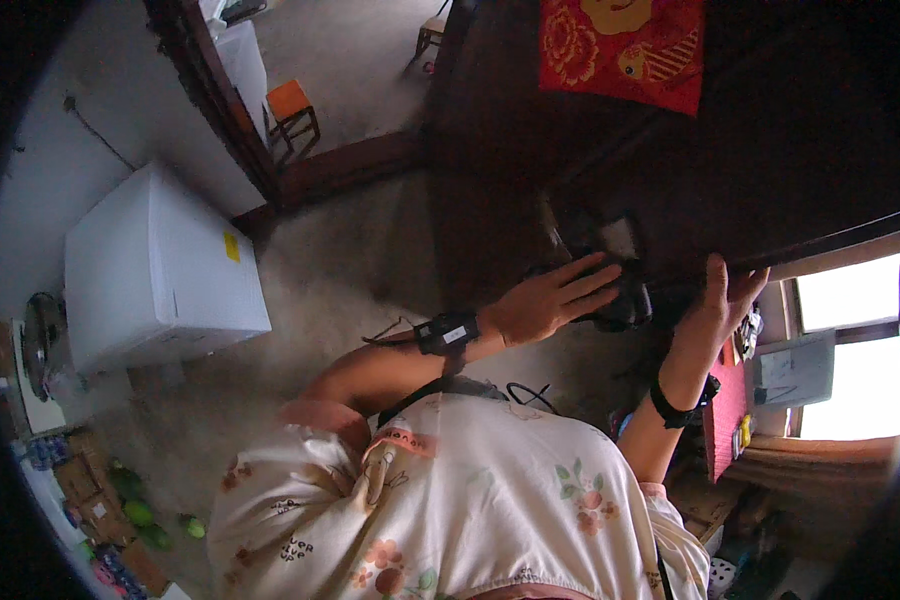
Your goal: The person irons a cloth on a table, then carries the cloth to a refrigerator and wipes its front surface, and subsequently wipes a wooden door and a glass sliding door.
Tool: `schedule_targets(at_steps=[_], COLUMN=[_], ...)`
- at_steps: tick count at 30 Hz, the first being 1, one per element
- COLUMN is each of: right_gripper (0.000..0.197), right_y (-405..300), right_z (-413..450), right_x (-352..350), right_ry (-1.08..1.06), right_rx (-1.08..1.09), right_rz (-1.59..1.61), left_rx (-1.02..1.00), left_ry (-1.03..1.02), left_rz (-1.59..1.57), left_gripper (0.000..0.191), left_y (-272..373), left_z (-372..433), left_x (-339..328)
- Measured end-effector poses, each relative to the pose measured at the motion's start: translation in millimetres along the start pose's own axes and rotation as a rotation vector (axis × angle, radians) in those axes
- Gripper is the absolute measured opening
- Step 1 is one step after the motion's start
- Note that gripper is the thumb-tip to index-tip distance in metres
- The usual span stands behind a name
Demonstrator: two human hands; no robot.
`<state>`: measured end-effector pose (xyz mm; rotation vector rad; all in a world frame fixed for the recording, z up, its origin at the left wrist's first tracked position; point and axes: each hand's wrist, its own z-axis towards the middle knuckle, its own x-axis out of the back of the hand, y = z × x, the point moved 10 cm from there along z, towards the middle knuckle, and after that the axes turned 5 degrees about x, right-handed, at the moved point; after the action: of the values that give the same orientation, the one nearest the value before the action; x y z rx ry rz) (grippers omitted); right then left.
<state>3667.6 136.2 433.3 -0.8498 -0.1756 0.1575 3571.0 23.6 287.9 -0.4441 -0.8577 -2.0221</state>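
Observation:
My left hand (555,302) reaches in from the left with its fingers extended and spread a little. It lies over or beside dark, glossy objects (630,300) too dim to name; whether it touches them I cannot tell. To its right, my right hand (720,300) is at the near edge of a large dark door or panel (765,172), its thumb on the near face and some fingers at the edge. A red sheet with a gold fish and flower pattern (622,52) hangs on that panel. Both wrists bear black straps, the left one with a small box.
A large white box (165,277) stands on the floor at left. Beyond a doorway is an orange-topped stool (289,100). Green round fruits or vegetables (139,514) and cardboard lie lower left. At right are a table with a red cover (727,420) and a bright window (855,375).

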Motion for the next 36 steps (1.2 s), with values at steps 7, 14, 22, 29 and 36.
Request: schedule_targets(at_steps=[7, 14, 22, 29, 36], right_gripper=[0.069, 0.054, 0.039, 0.038, 0.036], right_y=[51, 79, 166, 258, 293], right_z=[33, 27, -4, 58, 88], right_x=[47, 92, -21, 3, 14], right_ry=[0.077, 0.145, -0.447, -0.599, -0.523], right_rx=[-0.037, 0.400, 0.345, 0.113, -0.081], right_rz=[-0.034, -0.679, -1.090, -1.559, -1.729], left_rx=[0.334, 0.827, 1.214, 1.107, 1.199], left_ry=[-0.019, 0.350, 0.541, 0.646, 0.492], left_rz=[-0.163, -0.002, 0.095, 0.099, -0.054], left_gripper=[0.057, 0.038, 0.032, 0.031, 0.034], left_y=[-50, -161, -246, -340, -442], left_z=[-1, -77, -157, -167, -148], left_x=[-10, 32, 102, 164, 236])
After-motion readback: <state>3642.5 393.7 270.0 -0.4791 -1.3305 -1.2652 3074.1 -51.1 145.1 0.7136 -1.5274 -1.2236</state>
